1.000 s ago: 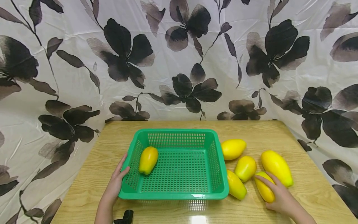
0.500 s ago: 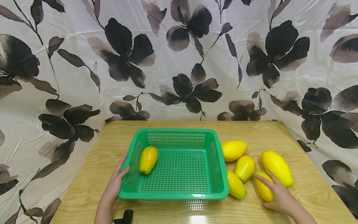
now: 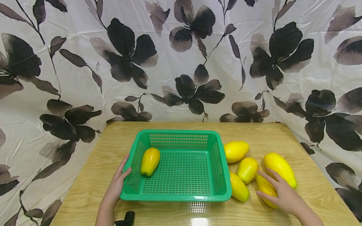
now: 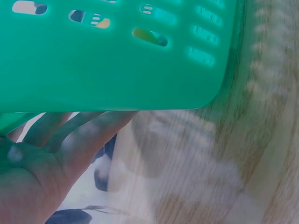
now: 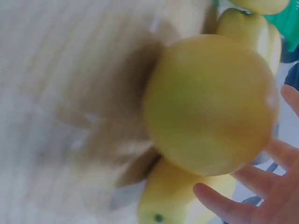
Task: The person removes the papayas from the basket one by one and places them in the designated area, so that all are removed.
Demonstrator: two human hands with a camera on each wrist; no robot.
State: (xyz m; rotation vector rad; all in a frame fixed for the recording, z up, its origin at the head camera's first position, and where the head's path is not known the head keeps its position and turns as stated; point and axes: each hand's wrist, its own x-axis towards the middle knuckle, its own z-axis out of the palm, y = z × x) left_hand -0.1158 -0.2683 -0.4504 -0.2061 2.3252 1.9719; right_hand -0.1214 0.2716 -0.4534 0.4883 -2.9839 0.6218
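My left hand (image 3: 114,185) rests with fairly straight fingers against the left side of a green plastic basket (image 3: 175,197); in the left wrist view its fingers (image 4: 88,144) show below the basket's rim. One yellow fruit with a greenish end, mango- or papaya-like, lies inside at the left (image 3: 150,161). To the right of the basket, my right hand (image 3: 285,194) spreads over a similar yellow fruit (image 3: 265,187). In the right wrist view this fruit (image 5: 210,105) appears large and round, with the spread fingers (image 5: 224,203) beside it.
Several more such fruits lie about on the wooden table (image 3: 93,175): a back one (image 3: 236,151), a middle one (image 3: 247,170), one by the basket's corner (image 3: 239,187), and a large one (image 3: 280,169). A black object (image 3: 128,218) sits at the front edge. Floral cloth (image 3: 181,62) hangs behind.
My right hand's fingers have loosened from the fruit and spread wider apart over it, and that fruit has shifted slightly. The left hand and basket have stayed in place.
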